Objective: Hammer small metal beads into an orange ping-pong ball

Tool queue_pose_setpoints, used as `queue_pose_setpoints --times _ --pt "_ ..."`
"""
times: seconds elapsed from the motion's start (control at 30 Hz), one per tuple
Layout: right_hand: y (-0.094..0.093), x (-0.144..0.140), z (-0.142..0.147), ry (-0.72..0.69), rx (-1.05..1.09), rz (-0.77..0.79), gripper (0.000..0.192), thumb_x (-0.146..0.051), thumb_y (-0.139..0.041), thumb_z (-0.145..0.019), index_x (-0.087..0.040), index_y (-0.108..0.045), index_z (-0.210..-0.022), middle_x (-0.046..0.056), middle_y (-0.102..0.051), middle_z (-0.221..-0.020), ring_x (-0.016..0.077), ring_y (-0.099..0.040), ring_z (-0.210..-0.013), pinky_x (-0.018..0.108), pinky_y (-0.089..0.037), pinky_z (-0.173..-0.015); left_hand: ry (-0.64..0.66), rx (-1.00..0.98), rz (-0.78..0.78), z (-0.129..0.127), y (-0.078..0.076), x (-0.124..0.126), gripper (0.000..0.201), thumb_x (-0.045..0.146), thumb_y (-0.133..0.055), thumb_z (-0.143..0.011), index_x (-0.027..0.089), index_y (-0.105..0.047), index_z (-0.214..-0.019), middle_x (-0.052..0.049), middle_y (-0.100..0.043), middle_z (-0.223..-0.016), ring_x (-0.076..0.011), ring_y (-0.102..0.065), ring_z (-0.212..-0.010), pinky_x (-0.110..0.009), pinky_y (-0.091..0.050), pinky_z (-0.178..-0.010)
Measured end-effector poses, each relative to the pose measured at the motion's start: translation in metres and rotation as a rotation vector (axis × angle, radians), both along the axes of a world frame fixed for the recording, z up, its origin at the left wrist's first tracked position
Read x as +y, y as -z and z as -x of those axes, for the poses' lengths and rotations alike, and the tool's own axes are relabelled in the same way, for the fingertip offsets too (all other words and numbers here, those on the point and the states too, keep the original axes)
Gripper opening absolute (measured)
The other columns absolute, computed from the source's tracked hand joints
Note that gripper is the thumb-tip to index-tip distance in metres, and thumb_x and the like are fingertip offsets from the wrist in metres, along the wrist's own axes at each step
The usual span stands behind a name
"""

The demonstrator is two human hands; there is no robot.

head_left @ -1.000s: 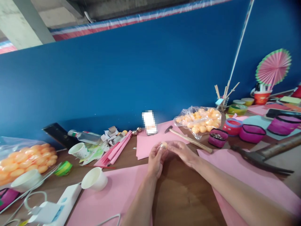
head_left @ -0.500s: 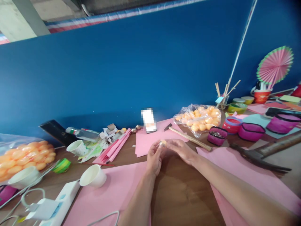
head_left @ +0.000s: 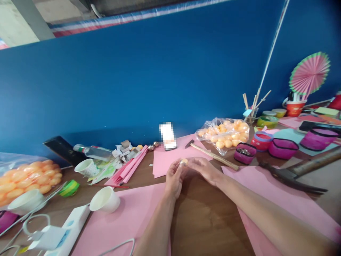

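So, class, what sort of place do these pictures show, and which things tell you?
Probably a craft workbench: pink paper sheets, a folded paper fan and bags of orange balls crowd the table.

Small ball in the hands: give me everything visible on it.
The small ball looks pale orange and round, with a shiny silvery bit on its left side; too small to tell what that is. It is held up above the brown table, pinched between the fingers of the left hand and the right hand, which meet around it. Most of it is hidden by the fingers; only its top shows. Material looks like smooth plastic.
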State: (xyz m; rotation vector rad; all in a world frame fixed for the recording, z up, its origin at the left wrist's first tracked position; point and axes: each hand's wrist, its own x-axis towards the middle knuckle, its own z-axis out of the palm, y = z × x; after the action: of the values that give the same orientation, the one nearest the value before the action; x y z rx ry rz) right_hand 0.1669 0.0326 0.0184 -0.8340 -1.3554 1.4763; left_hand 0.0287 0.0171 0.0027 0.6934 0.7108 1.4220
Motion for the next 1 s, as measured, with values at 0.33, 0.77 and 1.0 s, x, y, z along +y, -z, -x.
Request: queue_pose_setpoints --times 0.33,0.77,1.0 --pt "0.0001 0.0000 -0.0001 0.009 -0.017 -0.006 0.035 -0.050 -0.063 -0.063 -0.017 -0.064 -0.076 0.003 -0.063 -0.077 0.0188 -0.054 -0.080 0.032 -0.039 -0.077 -0.003 -0.005 0.004 -0.0003 0.0004 0.0003 0.030 0.021 -0.065 -0.068 0.017 -0.057 -0.096 -0.006 -0.063 -0.099 -0.0156 -0.059 -0.092 -0.031 -0.041 -0.089" --pt "-0.0038 -0.0002 -0.0010 -0.008 -0.037 0.001 0.035 -0.049 -0.064 -0.063 -0.017 -0.064 -0.076 0.003 -0.064 -0.078 0.0190 -0.053 -0.081 0.032 -0.039 -0.076 0.012 0.018 0.001 -0.0008 -0.0017 -0.0009 0.032 0.021 -0.065 -0.068 0.016 -0.057 -0.098 -0.007 -0.064 -0.099 -0.0151 -0.059 -0.090 -0.030 -0.042 -0.086" --pt "-0.0052 -0.0005 -0.0013 -0.024 -0.019 -0.017 0.035 -0.049 -0.064 -0.062 -0.016 -0.064 -0.074 0.002 -0.063 -0.075 0.0183 -0.054 -0.078 0.032 -0.038 -0.075 0.015 0.031 -0.008 -0.0007 -0.0008 -0.0007 0.033 0.022 -0.065 -0.068 0.016 -0.058 -0.100 -0.008 -0.064 -0.100 -0.0158 -0.060 -0.090 -0.031 -0.042 -0.086"
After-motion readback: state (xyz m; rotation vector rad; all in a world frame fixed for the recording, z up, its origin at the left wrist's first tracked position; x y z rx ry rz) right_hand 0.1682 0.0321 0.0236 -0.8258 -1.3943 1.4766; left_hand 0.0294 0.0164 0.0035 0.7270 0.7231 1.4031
